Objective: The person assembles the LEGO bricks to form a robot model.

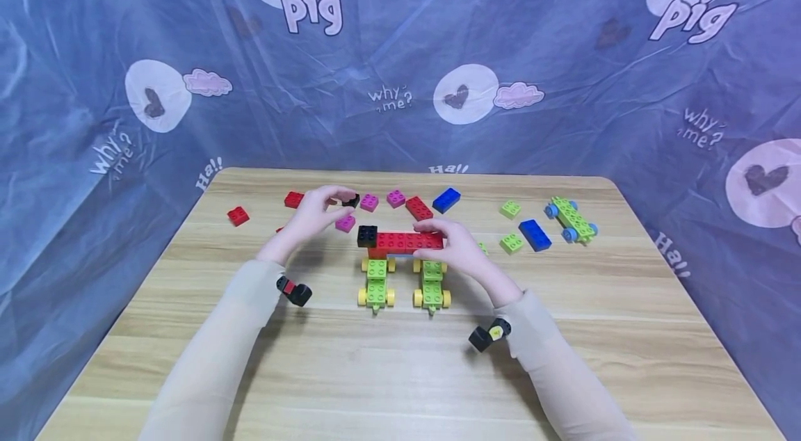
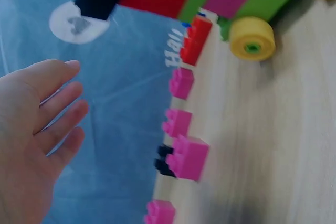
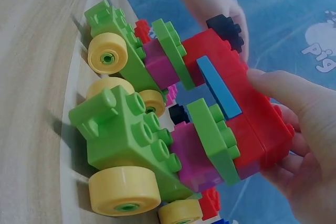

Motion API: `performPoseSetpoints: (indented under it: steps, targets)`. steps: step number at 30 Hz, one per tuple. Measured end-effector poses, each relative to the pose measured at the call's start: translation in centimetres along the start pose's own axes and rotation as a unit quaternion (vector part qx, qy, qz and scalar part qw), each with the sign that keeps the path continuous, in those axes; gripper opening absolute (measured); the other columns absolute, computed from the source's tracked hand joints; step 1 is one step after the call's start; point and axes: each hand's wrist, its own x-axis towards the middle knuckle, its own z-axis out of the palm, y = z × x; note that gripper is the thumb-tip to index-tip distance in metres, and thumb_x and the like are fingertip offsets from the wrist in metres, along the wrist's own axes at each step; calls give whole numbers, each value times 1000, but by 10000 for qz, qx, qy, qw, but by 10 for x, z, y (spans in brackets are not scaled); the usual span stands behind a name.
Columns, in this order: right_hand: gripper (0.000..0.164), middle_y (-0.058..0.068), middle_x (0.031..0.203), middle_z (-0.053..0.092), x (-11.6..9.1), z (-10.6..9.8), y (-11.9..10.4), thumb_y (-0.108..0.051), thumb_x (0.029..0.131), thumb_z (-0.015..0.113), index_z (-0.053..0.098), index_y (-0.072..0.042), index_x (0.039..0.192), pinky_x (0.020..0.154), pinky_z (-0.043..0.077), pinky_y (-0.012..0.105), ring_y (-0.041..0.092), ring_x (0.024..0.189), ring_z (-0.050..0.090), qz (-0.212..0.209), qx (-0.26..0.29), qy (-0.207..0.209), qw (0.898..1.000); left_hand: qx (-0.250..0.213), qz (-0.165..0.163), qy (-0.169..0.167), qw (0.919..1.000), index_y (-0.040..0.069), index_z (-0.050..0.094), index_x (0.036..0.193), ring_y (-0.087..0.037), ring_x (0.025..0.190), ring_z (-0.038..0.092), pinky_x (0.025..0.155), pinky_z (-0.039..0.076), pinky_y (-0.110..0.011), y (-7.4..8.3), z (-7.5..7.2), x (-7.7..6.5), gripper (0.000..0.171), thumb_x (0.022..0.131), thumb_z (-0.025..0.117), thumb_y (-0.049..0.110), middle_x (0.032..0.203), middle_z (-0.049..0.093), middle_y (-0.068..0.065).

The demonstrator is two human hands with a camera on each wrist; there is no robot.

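A brick build stands on two green wheeled bases [image 1: 376,286] with yellow wheels. Magenta bricks [image 3: 190,153] and green plates [image 3: 212,139] rise from them to a bridge of red bricks [image 1: 394,241], with a blue plate [image 3: 218,87] underneath. A black brick [image 1: 367,235] sits at the bridge's left end. My right hand [image 1: 459,248] grips the bridge's right end between thumb and fingers. Left of the build, my left hand [image 1: 317,210] hovers with relaxed, parted fingers and nothing in them. Its fingertips overlap a loose black brick [image 1: 352,201] in the head view.
Behind the build lie loose pink bricks [image 1: 395,198], a red brick [image 1: 418,209] and a blue brick [image 1: 447,199]. More red bricks [image 1: 238,215] are at the left. At the right are light green bricks [image 1: 511,243], another blue brick [image 1: 535,235] and a blue-wheeled green base [image 1: 571,220].
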Motion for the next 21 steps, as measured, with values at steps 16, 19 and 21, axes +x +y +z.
performPoseSetpoints:
  steps: [16, 19, 21]
  targets:
    - [52, 17, 120, 65, -6, -6, 10, -14, 79, 79, 61, 1, 125, 95, 49, 43, 30, 106, 63, 101, 326, 29, 9994, 572, -658, -284, 9958, -2, 52, 133, -35, 123, 49, 105, 40, -48, -47, 15, 35, 49, 90, 67, 17, 131, 55, -20]
    - [52, 17, 119, 65, -6, -5, 11, -14, 80, 78, 60, 1, 126, 94, 50, 42, 30, 105, 64, 120, 419, 5, 9991, 621, -770, -459, 9940, -2, 51, 135, -34, 125, 48, 106, 39, -48, -53, 15, 40, 50, 91, 66, 17, 134, 53, -19]
    - [52, 17, 118, 66, -7, -4, 13, -15, 80, 77, 59, 2, 126, 91, 51, 39, 29, 103, 64, 78, 471, 9, 9989, 695, -843, -603, 9922, 0, 49, 137, -34, 126, 47, 106, 39, -48, -57, 15, 42, 51, 92, 66, 18, 137, 51, -19]
